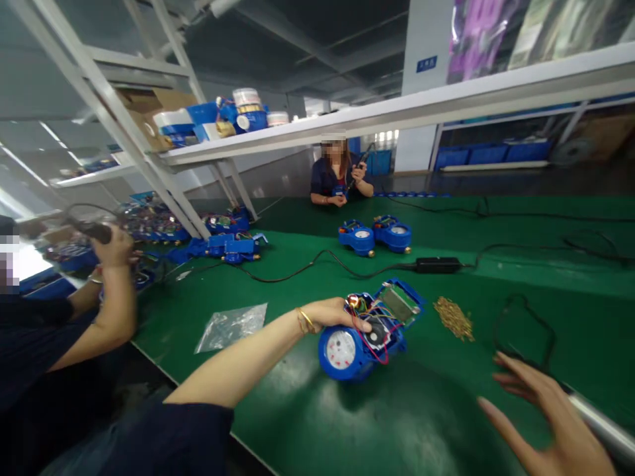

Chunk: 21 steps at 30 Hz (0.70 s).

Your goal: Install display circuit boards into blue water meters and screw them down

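Observation:
My left hand [333,313] grips a blue water meter [339,354] with a round white dial, its thumb pressed near a round black part. The meter's electronics housing is uncovered, and a circuit board [399,303] with a display and loose coloured wires shows at its upper right. Underneath, the meter's contact with the table is hard to judge. At the lower right, my right hand [550,416] has its fingers apart and holds nothing. Beside it lies a silver, rod-like tool [602,423] with a black cord. A pile of small brass screws [454,318] lies between the meter and that hand.
Two blue meters [380,235] stand farther back on the green table [297,410]. A black cable with an inline box [437,265] crosses behind my hands. A clear plastic bag [232,326] lies left. Co-workers sit at left and across; a shelf [307,136] spans above.

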Tool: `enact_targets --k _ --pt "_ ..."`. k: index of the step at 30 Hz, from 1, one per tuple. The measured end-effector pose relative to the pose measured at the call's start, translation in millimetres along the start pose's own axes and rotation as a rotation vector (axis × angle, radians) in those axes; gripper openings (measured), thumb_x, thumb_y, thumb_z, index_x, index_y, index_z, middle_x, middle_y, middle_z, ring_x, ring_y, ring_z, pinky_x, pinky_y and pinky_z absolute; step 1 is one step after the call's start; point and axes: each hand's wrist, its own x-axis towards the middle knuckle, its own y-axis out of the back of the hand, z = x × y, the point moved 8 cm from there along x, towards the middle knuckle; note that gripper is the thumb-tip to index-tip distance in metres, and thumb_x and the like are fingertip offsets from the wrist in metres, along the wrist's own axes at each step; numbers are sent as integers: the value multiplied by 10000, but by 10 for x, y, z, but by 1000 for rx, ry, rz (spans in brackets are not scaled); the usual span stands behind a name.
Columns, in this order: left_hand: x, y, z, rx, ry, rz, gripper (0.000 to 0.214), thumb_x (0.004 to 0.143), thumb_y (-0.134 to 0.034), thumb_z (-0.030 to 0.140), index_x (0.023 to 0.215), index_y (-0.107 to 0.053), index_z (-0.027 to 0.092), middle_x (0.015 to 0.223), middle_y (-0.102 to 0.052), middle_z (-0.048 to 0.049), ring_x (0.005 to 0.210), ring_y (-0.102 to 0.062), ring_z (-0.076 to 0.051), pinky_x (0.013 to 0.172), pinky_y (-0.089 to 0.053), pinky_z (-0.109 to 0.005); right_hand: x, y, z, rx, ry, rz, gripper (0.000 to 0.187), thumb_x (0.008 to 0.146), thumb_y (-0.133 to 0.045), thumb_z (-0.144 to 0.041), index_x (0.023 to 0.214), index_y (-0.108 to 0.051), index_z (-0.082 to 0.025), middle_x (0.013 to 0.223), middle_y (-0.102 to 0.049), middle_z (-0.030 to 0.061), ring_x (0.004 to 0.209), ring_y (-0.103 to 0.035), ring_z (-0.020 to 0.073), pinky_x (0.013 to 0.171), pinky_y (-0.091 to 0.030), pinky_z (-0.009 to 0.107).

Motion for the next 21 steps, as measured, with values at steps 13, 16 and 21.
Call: enact_targets --k 13,16,21 --pt "230 -1534 -602 -78 5 67 623 668 -742 633 924 -737 65 902 -751 -178 768 -716 -236 693 -552 -305 109 -17 282 398 -150 -374 722 889 -628 -524 1502 -348 -263 1471 -477 158 1247 -569 335 1012 -513 500" --pt "202 -1535 -603 -74 -27 73 646 686 -730 642 983 -725 69 948 -751 -179 856 -720 -264 769 -557 -333 143 -106 335 519 -210 -416 747 877 -660 -501 1505 -324 -275 1469 -478 162 1199 -608 324 1011 -508 525" --pt "91 -1537 -569 -48 -51 32 685 678 -758 622 1099 -695 85 1036 -742 -179 977 -703 -303 863 -547 -383 147 -289 406 762 -311 -467 792 839 -703 -516 1482 -333 -241 1481 -453 193 1233 -581 333 1017 -500 520"
